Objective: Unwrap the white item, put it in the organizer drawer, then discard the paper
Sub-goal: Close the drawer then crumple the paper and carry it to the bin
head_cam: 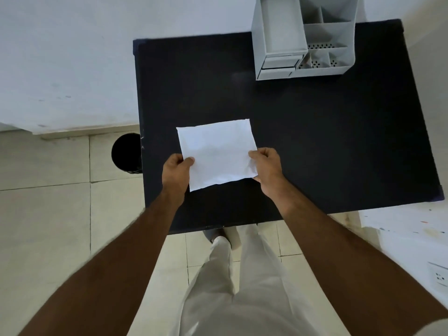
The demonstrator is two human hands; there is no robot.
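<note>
A folded white paper (217,152) lies over the middle of the black table (315,146). My left hand (175,169) pinches its near left edge with thumb on top. On the near right edge my right hand (266,166) grips the paper the same way. Whatever the paper wraps is hidden inside it. At the table's far right stands a grey desk organizer (303,37) with open compartments. Its small drawer (278,66) sits low on the front left, slightly pulled out.
A round black bin (126,152) stands on the tiled floor just left of the table. White walls close in behind and to the right, with a power socket (440,277) at the lower right. My legs in light trousers are at the table's near edge.
</note>
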